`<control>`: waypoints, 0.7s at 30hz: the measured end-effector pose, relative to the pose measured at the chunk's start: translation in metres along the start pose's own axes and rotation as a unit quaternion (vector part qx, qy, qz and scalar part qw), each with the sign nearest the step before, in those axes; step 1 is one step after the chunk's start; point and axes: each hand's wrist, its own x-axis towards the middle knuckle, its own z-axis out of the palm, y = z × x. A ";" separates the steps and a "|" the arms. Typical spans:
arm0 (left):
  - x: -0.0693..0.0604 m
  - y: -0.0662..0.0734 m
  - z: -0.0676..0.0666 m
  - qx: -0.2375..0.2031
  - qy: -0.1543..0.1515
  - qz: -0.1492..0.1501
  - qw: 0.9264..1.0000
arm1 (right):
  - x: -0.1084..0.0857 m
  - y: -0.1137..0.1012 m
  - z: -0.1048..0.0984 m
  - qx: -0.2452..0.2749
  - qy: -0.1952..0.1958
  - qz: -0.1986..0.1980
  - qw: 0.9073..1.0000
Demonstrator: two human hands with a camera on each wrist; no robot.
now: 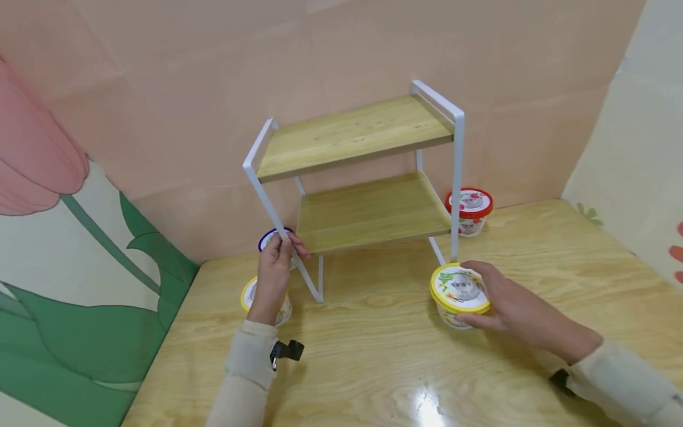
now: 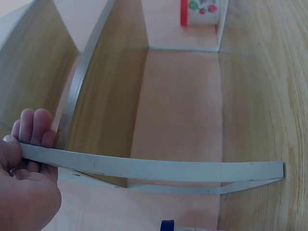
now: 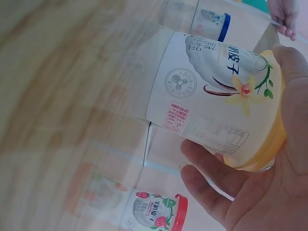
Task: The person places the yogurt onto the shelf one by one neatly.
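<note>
A two-tier rack with wooden boards [image 1: 368,216] and white metal legs stands on the table. My left hand [image 1: 272,270] grips its front left leg [image 2: 159,169], the fingers curled around the bar at lower-board height. With thumb and fingers spread around the lid, my right hand [image 1: 517,305] holds a yellow-lidded paper tub [image 1: 461,293] by the front right leg. The right wrist view shows flower artwork on this upright tub [image 3: 211,91]. Whether its base touches the table, I cannot tell.
Behind the rack's right side sits a red-lidded tub [image 1: 471,212]. At the left, a blue-lidded tub [image 1: 267,238] and another yellow-lidded tub [image 1: 283,311] are partly hidden by my left hand. A pink wall covering [image 1: 187,118] rises behind the wooden table [image 1: 373,350].
</note>
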 end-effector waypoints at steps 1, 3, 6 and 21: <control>-0.001 0.000 0.000 0.000 0.002 0.001 1.000 | 0.000 0.000 0.000 0.000 0.000 -0.001 1.000; -0.002 0.002 0.000 0.007 0.006 0.004 1.000 | 0.001 0.000 0.000 -0.001 0.001 -0.002 1.000; -0.001 0.003 0.002 0.009 0.004 0.019 1.000 | 0.002 -0.001 0.000 -0.006 0.007 -0.002 1.000; -0.005 0.004 0.001 -0.010 -0.013 0.006 1.000 | 0.002 -0.005 0.002 -0.012 0.005 0.013 1.000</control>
